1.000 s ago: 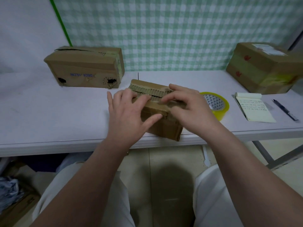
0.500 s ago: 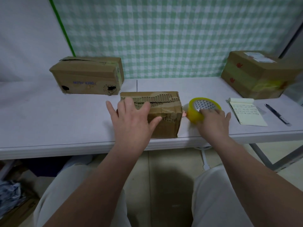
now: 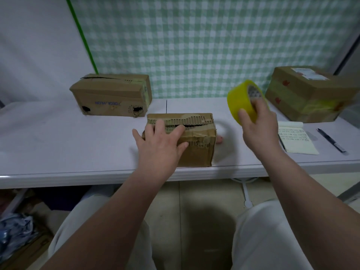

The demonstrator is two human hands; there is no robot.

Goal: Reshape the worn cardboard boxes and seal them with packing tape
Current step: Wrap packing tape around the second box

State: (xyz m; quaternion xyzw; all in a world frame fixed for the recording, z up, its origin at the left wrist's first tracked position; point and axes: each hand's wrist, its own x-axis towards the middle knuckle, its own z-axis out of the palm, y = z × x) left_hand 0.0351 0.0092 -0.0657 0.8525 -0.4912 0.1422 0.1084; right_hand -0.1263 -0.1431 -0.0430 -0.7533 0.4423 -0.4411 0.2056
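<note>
The scene is lit softly and rather dimly, with a cool cast. Faint, diffuse shadows are thrown on the table [image 3: 58, 137], and a darker one is cast on the floor [image 3: 206, 219] between the legs. Motion blur is seen on the tape roll [image 3: 240, 100] and the box at far right [image 3: 303, 94]. Straight lines are bowed towards the edges by the wide lens.

Bright yellow tape roll [image 3: 240, 100], brown cardboard boxes [image 3: 191, 141] with blue lettering on the far one [image 3: 111, 99], green-and-white checked cloth [image 3: 194, 45], white table [image 3: 58, 143], black pen [image 3: 331, 140], pale yellow notepad [image 3: 296, 141].
</note>
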